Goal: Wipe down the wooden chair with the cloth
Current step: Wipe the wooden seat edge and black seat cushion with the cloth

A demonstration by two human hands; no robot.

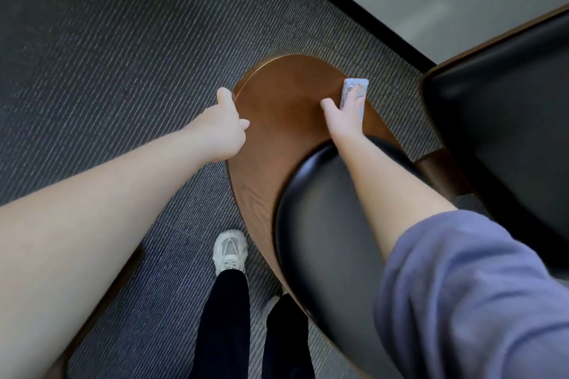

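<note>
My right hand [345, 120] presses the folded pale cloth [355, 86], fingers flat, near the rim of the curved brown wooden chair back [283, 101]; it could slip off. My left hand [224, 126] grips the other rim

both arms stretch forward and down. left hand [226, 124] curls its fingers round the edge of the wooden chair [277, 95]; right hand [346, 115] lies flat, fingers straight, thumb spread, pressing the cloth [357, 83].
</note>
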